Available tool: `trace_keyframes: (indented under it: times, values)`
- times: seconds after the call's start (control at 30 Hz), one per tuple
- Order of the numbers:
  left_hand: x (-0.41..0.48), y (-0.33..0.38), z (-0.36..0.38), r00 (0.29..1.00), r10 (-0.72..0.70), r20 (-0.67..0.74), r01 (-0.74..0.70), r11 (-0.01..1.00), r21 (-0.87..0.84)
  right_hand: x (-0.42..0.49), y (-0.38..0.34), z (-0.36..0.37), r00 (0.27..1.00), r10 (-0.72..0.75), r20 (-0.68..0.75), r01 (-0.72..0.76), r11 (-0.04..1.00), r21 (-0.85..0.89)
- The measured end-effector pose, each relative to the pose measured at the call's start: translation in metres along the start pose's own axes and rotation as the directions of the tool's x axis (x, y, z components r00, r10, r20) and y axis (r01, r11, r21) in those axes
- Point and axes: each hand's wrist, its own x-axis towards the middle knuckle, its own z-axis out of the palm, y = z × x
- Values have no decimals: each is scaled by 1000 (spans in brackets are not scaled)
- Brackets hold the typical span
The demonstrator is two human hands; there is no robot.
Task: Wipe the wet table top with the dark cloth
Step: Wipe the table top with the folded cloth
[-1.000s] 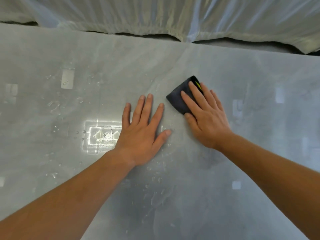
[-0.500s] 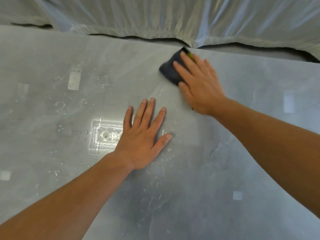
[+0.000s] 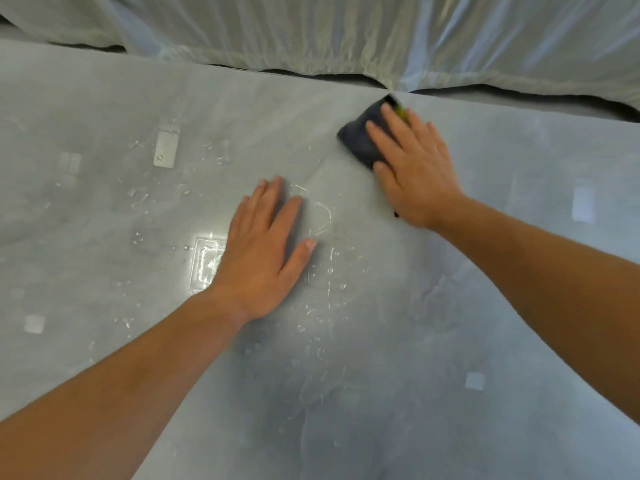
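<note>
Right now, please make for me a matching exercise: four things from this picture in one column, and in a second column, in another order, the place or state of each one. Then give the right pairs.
Column 1
1. dark cloth
2. left hand
3. water drops
4. pale sheet

Column 2
A. hangs in folds behind the far edge of the table top
B. lies flat with the palm down, holding nothing
C. pressed under the fingers of the right hand, near the far edge
D. scattered on the surface, not yet wiped

Pairs: 1-C, 2-B, 3-D, 4-A
</note>
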Motion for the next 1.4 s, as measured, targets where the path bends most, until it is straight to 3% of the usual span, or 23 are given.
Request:
trace_keyframes:
  times: [0.07, 0.13, 0.3, 0.37, 0.43, 0.53, 0.6, 0.67, 0.73, 0.83, 0.9, 1.0, 1.07, 1.13, 1.23, 1.3, 1.33, 1.4]
  values:
    - [-2, -13, -5, 998, -60, 6, 59, 994, 90, 10, -16, 4, 975, 217, -57, -213, 975, 65]
    - [-1, -24, -7, 994, -97, 42, 89, 983, 158, -4, -42, 15, 961, 264, -85, -257, 963, 81]
    - [2, -34, -4, 988, -89, 127, 68, 984, 163, -95, -79, 41, 995, -97, -10, 97, 995, -28]
    - [2, -37, -5, 985, -89, 145, 66, 986, 156, -97, -65, 37, 992, -123, 13, 123, 992, -27]
    - [3, -40, -6, 984, -78, 158, 55, 988, 146, -81, -53, 31, 1000, 25, -19, -24, 1000, 18]
    - [3, -42, -6, 985, -59, 162, 37, 990, 135, -61, -58, 29, 943, 320, -94, -309, 944, 112]
    - [2, -42, -6, 986, -53, 159, 31, 990, 137, -66, -79, 36, 910, 396, -121, -381, 916, 128]
    - [2, -42, -7, 986, -55, 159, 35, 991, 128, -93, -103, 46, 942, 312, -126, -301, 948, 104]
    - [3, -42, -6, 985, -52, 166, 31, 991, 128, -130, -117, 56, 990, 111, -81, -109, 993, 38]
    - [3, -42, -6, 984, -49, 169, 25, 990, 141, -143, -98, 54, 999, -43, -26, 43, 999, 0]
    - [3, -42, -5, 985, -47, 166, 23, 989, 146, -128, -85, 48, 994, 104, -45, -102, 994, 44]
    - [1, -43, -6, 988, -29, 152, 7, 990, 141, -108, -88, 43, 901, 424, -95, -406, 900, 160]
    - [-1, -44, -7, 988, -2, 152, -18, 991, 133, -113, -109, 50, 866, 484, -123, -466, 872, 149]
    - [-5, -44, -9, 990, 32, 141, -50, 991, 125, -134, -135, 60, 898, 422, -126, -410, 905, 111]
    - [-20, -40, -13, 993, 75, 89, -87, 986, 141, -174, -153, 72, 979, 192, -73, -189, 981, 41]
    - [-39, -34, -12, 993, 94, 71, -101, 989, 106, -182, -137, 70, 996, 59, -61, -59, 998, 13]
    - [-52, -31, -10, 992, 103, 70, -109, 990, 84, -180, -127, 68, 997, 43, -62, -43, 999, 6]
    - [-79, -26, -3, 990, 117, 84, -122, 990, 65, -173, -113, 62, 982, 167, -86, -163, 985, 49]
